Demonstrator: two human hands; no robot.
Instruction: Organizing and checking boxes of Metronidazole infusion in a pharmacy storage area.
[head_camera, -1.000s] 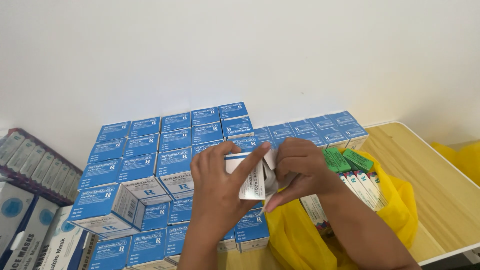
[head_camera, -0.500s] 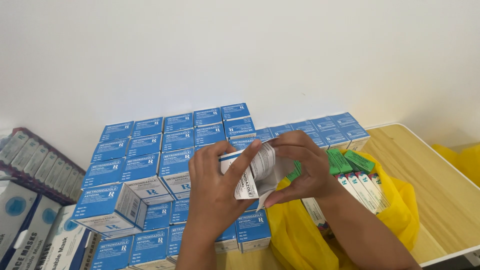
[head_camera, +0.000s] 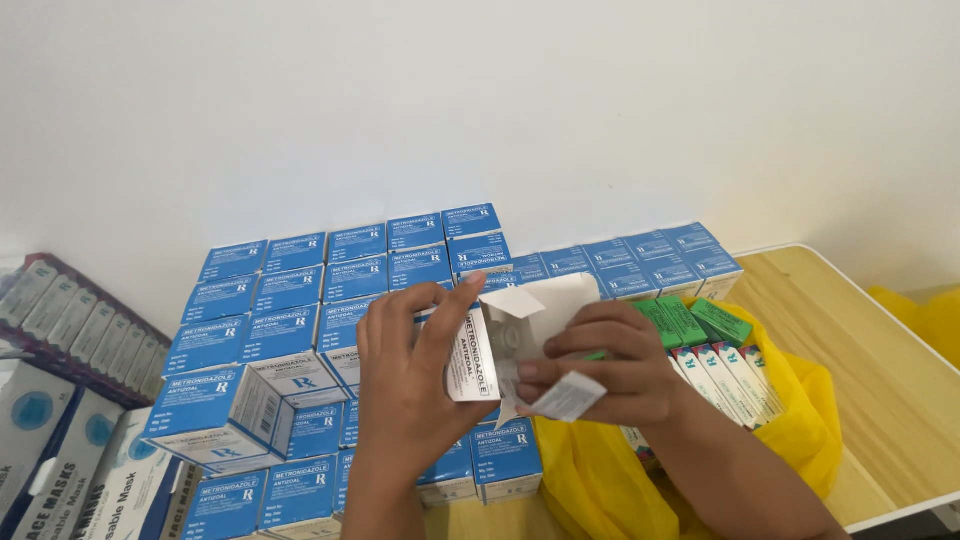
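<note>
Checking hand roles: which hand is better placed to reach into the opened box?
Probably the right hand: its fingers sit at the open flaps of the small box, while the left hand grips the box body.

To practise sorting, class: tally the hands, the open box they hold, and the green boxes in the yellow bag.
left hand and right hand: 2
open box: 1
green boxes: 3
Total: 6

Two hands (head_camera: 400, 400) hold one open white box (head_camera: 520, 330), amid roughly thirty blue boxes (head_camera: 290, 290) stacked by the wall, three green boxes (head_camera: 690, 320), one yellow bag (head_camera: 800, 420), and at least three mask boxes (head_camera: 50, 450) at left.
</note>
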